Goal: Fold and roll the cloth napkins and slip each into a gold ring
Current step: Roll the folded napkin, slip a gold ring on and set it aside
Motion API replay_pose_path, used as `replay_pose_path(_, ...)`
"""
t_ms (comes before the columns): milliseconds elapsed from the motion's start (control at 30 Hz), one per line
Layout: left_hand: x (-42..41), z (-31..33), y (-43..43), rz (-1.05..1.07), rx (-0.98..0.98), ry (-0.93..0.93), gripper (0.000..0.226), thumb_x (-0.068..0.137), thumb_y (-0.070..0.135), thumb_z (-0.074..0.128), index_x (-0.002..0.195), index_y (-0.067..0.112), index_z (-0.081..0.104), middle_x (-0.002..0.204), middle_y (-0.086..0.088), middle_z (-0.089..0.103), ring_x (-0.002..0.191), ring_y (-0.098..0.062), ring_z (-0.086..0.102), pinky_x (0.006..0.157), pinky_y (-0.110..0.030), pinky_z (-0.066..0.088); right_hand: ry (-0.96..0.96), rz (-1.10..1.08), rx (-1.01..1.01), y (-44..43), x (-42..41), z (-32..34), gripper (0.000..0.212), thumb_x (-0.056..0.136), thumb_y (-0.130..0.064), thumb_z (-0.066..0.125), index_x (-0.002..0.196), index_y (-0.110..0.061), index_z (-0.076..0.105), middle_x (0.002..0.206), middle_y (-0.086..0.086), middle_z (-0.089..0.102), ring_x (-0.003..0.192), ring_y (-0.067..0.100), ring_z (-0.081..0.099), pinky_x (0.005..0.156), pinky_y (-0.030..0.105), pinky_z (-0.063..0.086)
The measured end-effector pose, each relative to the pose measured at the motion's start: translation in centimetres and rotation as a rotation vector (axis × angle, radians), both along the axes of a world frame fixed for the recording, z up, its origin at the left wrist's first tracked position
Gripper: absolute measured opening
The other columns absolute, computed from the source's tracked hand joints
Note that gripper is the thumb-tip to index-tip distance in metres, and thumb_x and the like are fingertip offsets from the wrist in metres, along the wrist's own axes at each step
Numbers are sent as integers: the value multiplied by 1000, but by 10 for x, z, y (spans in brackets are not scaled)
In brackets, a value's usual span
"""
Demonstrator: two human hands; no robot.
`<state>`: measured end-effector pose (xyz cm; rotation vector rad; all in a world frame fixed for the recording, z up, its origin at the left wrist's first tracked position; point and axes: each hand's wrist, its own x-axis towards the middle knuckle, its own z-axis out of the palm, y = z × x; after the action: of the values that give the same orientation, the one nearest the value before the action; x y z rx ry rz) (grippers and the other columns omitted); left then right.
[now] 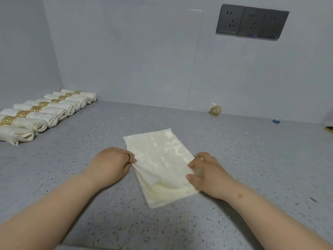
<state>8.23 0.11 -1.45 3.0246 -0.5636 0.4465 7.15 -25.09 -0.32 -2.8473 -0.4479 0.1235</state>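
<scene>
A cream cloth napkin (160, 163), folded into a long rectangle, lies flat on the grey speckled counter (90, 177) in front of me. My left hand (113, 163) pinches its left long edge with curled fingers. My right hand (207, 174) grips the right long edge, thumb on top of the cloth. A loose gold ring (215, 110) stands by the back wall to the right. Several rolled napkins in gold rings (41, 112) lie in a row at the far left.
The wall runs close behind the counter, with dark power sockets (251, 21) high on the right. A small blue scrap (276, 121) lies near the back right. Another gold object (328, 129) shows at the right frame edge.
</scene>
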Motion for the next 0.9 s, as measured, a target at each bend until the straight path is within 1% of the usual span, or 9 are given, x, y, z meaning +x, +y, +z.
replay_pose_path(100,1,4,14,98,13,184,38,94,41,39,126,24,52,137,11,47,126,-11,42,111,-26,17,-21,196,23,8,-10,-1,50,93,-43,42,138,-21,38,156,-5,-6,143,11,-2,110,17,3)
replay_pose_path(200,-12,4,17,103,92,239,52,89,54,36,134,29,42,144,10,36,138,-7,21,115,-33,1,14,300,-32,13,-15,-3,67,87,-54,44,144,-23,28,156,-11,6,142,4,3,102,10,-1)
replay_pose_path(300,-36,-3,16,-86,-103,152,81,60,67,19,133,39,40,140,25,31,135,6,14,109,-12,-4,42,337,-61,13,-17,-1,77,85,-55,51,147,-24,19,155,-12,7,141,2,5,101,9,1)
replay_pose_path(367,-54,-4,13,-146,-264,164,82,50,64,19,121,40,54,122,34,38,122,15,26,103,2,7,28,358,-86,14,-16,1,78,84,-56,52,147,-24,19,155,-11,7,141,3,7,102,9,2)
replay_pose_path(433,-64,-5,8,-197,-146,81,63,56,64,28,106,45,62,111,39,44,106,19,42,92,10,16,13,370,-107,15,-17,3,77,84,-57,51,146,-24,21,155,-10,10,141,4,9,106,12,7)
replay_pose_path(500,-70,-6,8,-190,-83,-2,48,72,70,26,85,48,67,97,37,59,87,18,57,81,6,28,-16,381,-137,16,-18,3,74,84,-57,49,146,-25,22,155,-10,11,141,5,11,110,17,12)
replay_pose_path(600,-72,-7,11,-176,-49,-78,71,82,71,0,77,49,68,88,38,62,79,20,58,73,3,37,-48,397,-157,17,-19,2,69,87,-55,46,145,-26,23,155,-10,12,141,5,13,111,18,14)
replay_pose_path(733,-71,-13,8,-218,-71,-12,46,70,62,34,72,38,74,83,27,69,74,10,65,67,-5,44,-21,414,-138,11,-21,1,67,86,-52,46,145,-28,23,155,-13,11,141,2,11,104,10,10)
replay_pose_path(900,-72,-24,14,-252,-110,-125,55,92,39,25,74,31,76,82,17,72,72,-1,69,64,-14,51,-5,420,-90,-4,-23,-3,71,79,-55,41,144,-31,25,150,-25,11,127,-17,3,92,-6,-4)
